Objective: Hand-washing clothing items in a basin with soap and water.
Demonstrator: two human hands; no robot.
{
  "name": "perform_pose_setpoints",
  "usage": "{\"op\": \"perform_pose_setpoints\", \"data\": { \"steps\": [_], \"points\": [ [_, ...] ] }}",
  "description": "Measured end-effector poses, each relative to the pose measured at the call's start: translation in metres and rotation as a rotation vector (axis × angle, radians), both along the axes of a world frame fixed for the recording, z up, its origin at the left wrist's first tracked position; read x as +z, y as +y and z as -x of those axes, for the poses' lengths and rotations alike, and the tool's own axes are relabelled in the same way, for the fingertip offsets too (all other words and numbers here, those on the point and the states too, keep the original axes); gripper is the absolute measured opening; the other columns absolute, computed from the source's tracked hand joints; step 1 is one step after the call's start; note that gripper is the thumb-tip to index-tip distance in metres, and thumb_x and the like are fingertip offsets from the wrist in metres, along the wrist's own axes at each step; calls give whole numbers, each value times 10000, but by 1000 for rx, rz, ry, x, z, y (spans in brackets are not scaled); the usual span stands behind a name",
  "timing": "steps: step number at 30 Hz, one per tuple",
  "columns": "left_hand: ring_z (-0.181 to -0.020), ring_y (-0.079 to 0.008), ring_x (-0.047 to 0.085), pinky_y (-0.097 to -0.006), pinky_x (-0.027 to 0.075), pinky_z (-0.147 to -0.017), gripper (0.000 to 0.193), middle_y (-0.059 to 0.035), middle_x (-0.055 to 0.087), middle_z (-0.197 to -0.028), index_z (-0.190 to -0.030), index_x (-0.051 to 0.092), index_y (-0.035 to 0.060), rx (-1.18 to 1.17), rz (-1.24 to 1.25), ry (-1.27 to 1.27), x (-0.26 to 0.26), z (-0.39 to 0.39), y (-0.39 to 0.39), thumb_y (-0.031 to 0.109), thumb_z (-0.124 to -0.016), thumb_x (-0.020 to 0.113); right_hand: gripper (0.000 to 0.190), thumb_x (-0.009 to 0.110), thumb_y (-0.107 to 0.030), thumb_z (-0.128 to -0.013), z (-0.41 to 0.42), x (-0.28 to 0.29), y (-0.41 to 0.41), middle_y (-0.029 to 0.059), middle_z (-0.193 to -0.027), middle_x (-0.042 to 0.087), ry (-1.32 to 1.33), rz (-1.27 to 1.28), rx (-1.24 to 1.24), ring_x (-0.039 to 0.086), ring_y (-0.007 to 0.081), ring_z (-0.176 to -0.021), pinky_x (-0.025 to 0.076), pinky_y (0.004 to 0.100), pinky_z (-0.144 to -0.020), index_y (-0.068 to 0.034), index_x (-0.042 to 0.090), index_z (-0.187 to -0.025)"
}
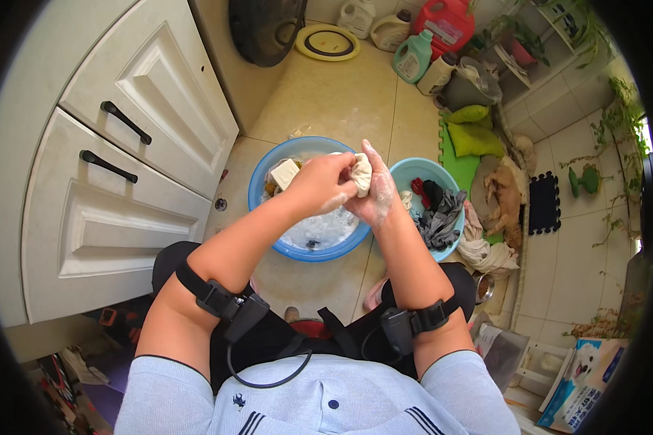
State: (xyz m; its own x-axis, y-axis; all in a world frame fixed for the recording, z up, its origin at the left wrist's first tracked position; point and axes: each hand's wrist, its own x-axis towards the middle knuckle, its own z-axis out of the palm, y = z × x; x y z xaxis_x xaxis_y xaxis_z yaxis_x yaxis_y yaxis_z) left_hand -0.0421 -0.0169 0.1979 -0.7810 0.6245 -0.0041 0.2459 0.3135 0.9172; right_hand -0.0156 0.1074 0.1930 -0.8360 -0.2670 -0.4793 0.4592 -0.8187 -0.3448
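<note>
A small cream cloth (361, 175) is bunched between my hands, above the right part of a blue basin (309, 254). My left hand (324, 182) pinches it between thumb and fingers. Suds coat my right hand (381, 187), which holds the cloth against its palm with the thumb pointing up. Its other fingers are mostly hidden. Foamy water (324, 228) fills the basin's near part, with a small dark item floating in it. At the basin's left lies a pale bar of soap (285, 174) on some partly hidden laundry.
A lighter blue basin (401, 166) with grey, black and red clothes (441, 217) stands at the right. Beyond it a dog (500, 198) lies by green foam mats. White cabinets (130, 81) flank the left. Detergent bottles (413, 54) and a yellow collapsed basin (328, 42) are at the back.
</note>
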Motion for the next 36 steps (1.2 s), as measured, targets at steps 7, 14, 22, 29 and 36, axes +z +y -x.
{"op": "perform_pose_setpoints", "data": {
  "steps": [7,14,22,29,36],
  "points": [
    [-614,-240,471,-327,410,-602,238,-102,477,-633,-706,485,14,149,63,624,13,-6,0,195,-627,617,148,497,-133,-852,10,-30,5,88,-864,535,96,-217,-261,565,205,-760,501,329,-656,-7,466,-922],
    [-621,-146,445,-285,379,-568,259,-73,475,-672,-695,468,9,301,-81,80,5,-6,15,211,-730,627,266,527,8,-768,21,-30,-3,92,-852,498,45,-314,-471,563,215,-766,504,325,-620,-49,383,-984],
    [-1132,-325,381,-382,286,-941,228,-178,514,-1094,-954,538,6,374,-505,211,-6,-16,46,18,-737,466,300,457,-93,-830,31,-33,0,101,-1035,493,75,-153,-465,533,229,-915,463,355,-761,-91,398,-1124],
    [-1262,-343,245,-468,104,-1029,324,-135,422,-1278,-1116,540,97,250,-187,372,-13,28,20,103,-824,399,375,351,-282,-909,2,1,-39,62,-1221,459,224,198,-186,469,167,-1078,376,310,-928,-103,383,-1237],
    [-1273,-333,226,-412,114,-1043,326,-154,405,-1287,-1167,492,50,100,-265,441,10,-24,46,146,-882,368,481,292,-329,-910,5,-11,15,137,-1334,307,440,261,-276,300,263,-1235,224,401,-1029,-27,276,-1285]
  ]
}}
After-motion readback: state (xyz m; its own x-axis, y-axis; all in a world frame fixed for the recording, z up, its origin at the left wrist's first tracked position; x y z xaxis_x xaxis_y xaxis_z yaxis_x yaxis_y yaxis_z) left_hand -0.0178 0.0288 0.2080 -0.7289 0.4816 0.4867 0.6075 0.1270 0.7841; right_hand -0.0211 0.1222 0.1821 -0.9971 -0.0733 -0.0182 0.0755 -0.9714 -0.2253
